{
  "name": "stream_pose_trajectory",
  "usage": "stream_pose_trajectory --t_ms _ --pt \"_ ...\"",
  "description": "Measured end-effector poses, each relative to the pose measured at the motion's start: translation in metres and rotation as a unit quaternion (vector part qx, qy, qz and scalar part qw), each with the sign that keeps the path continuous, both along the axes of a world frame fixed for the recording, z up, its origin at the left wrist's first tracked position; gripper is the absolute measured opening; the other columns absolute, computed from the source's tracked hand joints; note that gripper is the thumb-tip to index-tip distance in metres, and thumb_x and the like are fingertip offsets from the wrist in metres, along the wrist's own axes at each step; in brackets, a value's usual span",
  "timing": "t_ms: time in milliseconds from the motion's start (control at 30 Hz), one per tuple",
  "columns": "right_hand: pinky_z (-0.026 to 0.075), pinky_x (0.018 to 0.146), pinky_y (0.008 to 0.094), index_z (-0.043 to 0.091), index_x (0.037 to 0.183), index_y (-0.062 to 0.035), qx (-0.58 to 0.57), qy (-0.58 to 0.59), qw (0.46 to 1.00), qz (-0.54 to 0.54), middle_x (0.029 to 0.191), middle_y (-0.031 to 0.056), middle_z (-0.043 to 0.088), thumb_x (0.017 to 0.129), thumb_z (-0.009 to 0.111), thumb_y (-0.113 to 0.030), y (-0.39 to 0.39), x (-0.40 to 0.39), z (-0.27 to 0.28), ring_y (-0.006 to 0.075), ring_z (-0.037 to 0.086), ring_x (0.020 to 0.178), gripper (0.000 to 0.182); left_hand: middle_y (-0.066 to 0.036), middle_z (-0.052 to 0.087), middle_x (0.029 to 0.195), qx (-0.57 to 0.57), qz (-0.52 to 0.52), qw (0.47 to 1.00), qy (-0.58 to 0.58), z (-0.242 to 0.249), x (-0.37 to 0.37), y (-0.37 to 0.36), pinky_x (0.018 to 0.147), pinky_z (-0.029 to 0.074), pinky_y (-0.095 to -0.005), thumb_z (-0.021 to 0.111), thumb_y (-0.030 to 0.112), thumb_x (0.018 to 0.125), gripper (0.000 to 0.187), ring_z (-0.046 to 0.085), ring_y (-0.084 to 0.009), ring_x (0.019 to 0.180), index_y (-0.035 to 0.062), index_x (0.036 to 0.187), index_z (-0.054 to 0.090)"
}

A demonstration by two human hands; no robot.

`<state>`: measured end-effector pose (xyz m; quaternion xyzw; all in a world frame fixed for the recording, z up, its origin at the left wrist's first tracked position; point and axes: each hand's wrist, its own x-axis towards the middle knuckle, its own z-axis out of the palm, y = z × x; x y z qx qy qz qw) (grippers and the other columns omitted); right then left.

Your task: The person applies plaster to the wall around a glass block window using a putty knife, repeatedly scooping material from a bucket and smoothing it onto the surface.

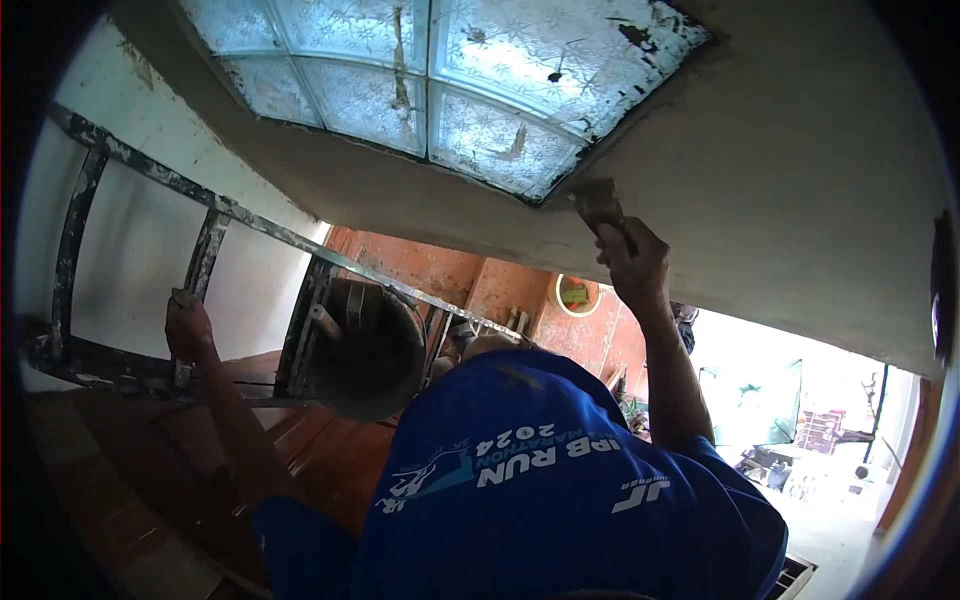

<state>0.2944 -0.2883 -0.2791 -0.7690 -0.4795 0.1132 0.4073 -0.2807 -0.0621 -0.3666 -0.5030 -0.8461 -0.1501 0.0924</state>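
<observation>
My right hand point(637, 262) is closed around the handle of a putty knife point(600, 203). The knife's blade lies against the grey plastered wall point(780, 180), just below the lower corner of a glass block window point(490, 95). Dark patches and smears mark the glass and its edge. On the left, my left hand point(188, 325) is wrapped round a rung of a paint-spattered ladder point(205, 255). Between my hands, a dark bucket point(370, 365) sits at the ladder, with a tool handle point(325, 322) sticking out of it.
Far below is a reddish tiled floor point(430, 265). On it stands a pale round tub point(577, 296) with green and orange things inside. A white wall point(140, 240) shows behind the ladder. To the right, a bright opening shows a glass pane point(755, 400) and scattered items.
</observation>
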Motion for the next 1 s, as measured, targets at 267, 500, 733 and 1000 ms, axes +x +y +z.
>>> stream_pose_trajectory --t_ms 267,500,733,1000 --pt "0.051 0.055 0.0297 0.064 0.087 0.002 0.044 0.051 0.995 -0.067 0.069 0.0088 0.067 0.093 0.063 -0.017 -0.032 0.005 -0.013 0.0151 0.065 0.057 0.02 -0.019 0.071 0.095 0.026 -0.051 0.998 0.014 -0.017 -0.016 0.008 0.076 0.051 -0.054 0.032 0.05 0.099 0.056 0.066 -0.0433 0.087 0.0102 0.103 0.071" --pt "0.052 0.057 0.0255 0.062 0.1 0.0063 0.08 0.284 0.955 -0.001 0.075 0.0119 0.068 0.095 0.058 -0.015 -0.02 -0.022 -0.001 0.012 0.064 0.062 0.022 -0.021 0.071 0.089 0.051 -0.063 0.997 0.017 -0.005 0.004 -0.002 0.073 0.051 -0.0536 0.032 0.051 0.1 0.061 0.066 -0.0452 0.083 0.0059 0.098 0.073" --pt "0.053 0.063 0.0336 0.067 0.11 -0.0022 0.152 -0.108 0.982 0.018 0.083 0.0139 0.071 0.084 0.07 -0.005 0.003 0.001 0.021 0.0232 0.069 0.073 0.026 -0.017 0.071 0.096 0.131 -0.115 0.983 0.058 -0.009 0.002 -0.001 0.077 0.052 -0.0494 0.045 0.039 0.099 0.042 0.067 -0.0415 0.089 0.0076 0.1 0.074" --pt "0.054 0.062 0.0393 0.065 0.119 -0.0104 0.104 -0.402 0.896 0.156 0.081 0.0107 0.066 0.082 0.065 0.003 0.007 0.021 0.07 0.0272 0.064 0.065 0.039 -0.023 0.053 0.132 0.297 -0.269 0.911 0.092 0.011 0.098 0.019 0.102 0.039 -0.0524 0.056 0.036 0.095 0.04 0.049 -0.0414 0.124 0.0121 0.126 0.062"
